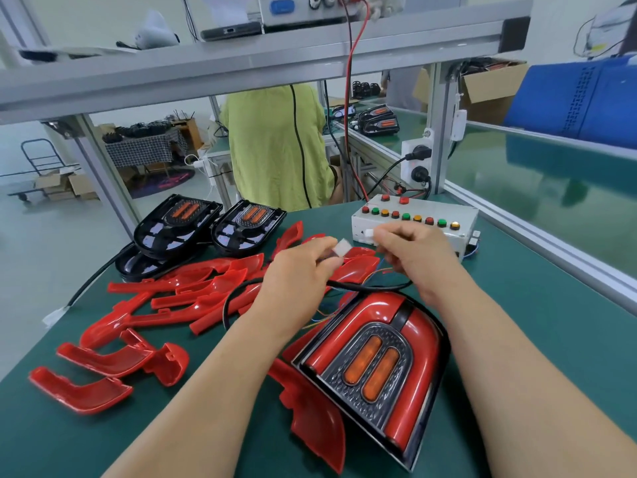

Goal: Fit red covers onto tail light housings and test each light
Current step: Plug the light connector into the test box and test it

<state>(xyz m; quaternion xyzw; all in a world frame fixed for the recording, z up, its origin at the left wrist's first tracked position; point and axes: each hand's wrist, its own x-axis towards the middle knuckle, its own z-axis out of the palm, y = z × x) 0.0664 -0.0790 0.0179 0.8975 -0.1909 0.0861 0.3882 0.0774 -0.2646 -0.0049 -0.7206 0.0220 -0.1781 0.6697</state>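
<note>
Red-covered tail light (372,360) lies on the green bench (517,322) between the person's forearms. The left hand (296,270) pinches a white connector (339,247); the right hand (410,251) pinches another white plug (368,232) beside the test box (413,220). Loose red covers (193,294) lie left.

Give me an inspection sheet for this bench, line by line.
surface: green bench mat, crowded on the left.
job's things: assembled tail light nearest, red cover fitted; loose red covers piled left; bare black housings stacked behind them; test box with coloured buttons at the back.
clutter: nothing seen.
grips: left hand pinches a white lamp connector; right hand appears to pinch a white tester plug beside the test box.
cables: black lamp lead runs beneath both hands; red lead drops from the overhead shelf.
surroundings: person in a green top at the next bench; blue crate right.
</note>
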